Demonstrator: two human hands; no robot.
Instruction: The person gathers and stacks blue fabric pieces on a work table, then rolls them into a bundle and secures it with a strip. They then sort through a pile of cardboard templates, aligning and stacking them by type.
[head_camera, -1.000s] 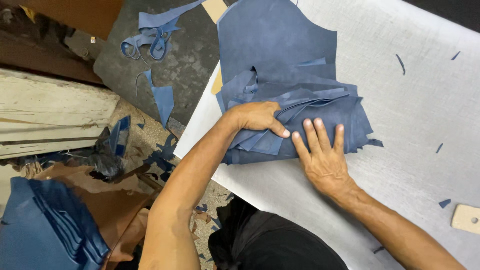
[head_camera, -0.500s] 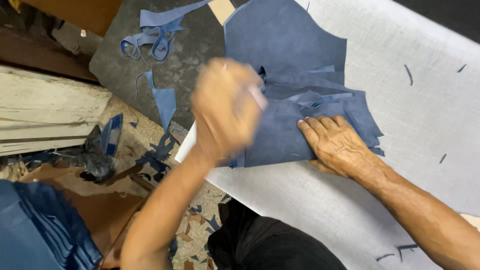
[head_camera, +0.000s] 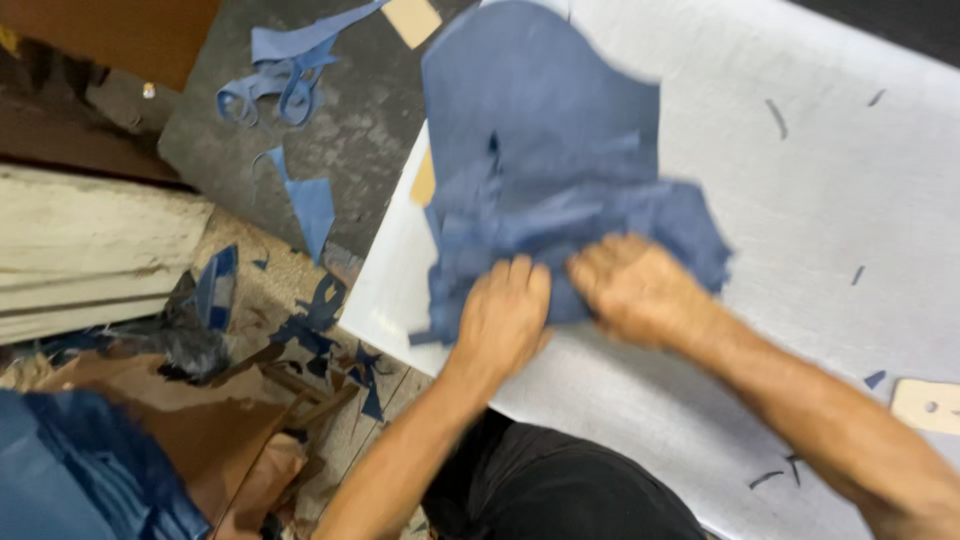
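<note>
A heap of blue leather pieces (head_camera: 560, 190) lies on a white cutting table (head_camera: 800, 200), near its left edge. My left hand (head_camera: 505, 315) presses on the near left part of the heap, fingers together on the blue material. Just right of it, my right hand (head_camera: 635, 290) is curled over the near edge of the heap and seems to grip a fold. The frame is blurred, so the exact hold is unclear.
Blue scraps (head_camera: 290, 80) litter the dark floor left of the table. A pale wooden board (head_camera: 90, 250) lies at the far left. A tan template (head_camera: 925, 405) sits at the table's right edge. Folded blue material (head_camera: 70, 480) fills the bottom left.
My left hand, raised in the air half a second ago, has come back down onto the heap. My right hand went from lying flat to curling over the near edge.
</note>
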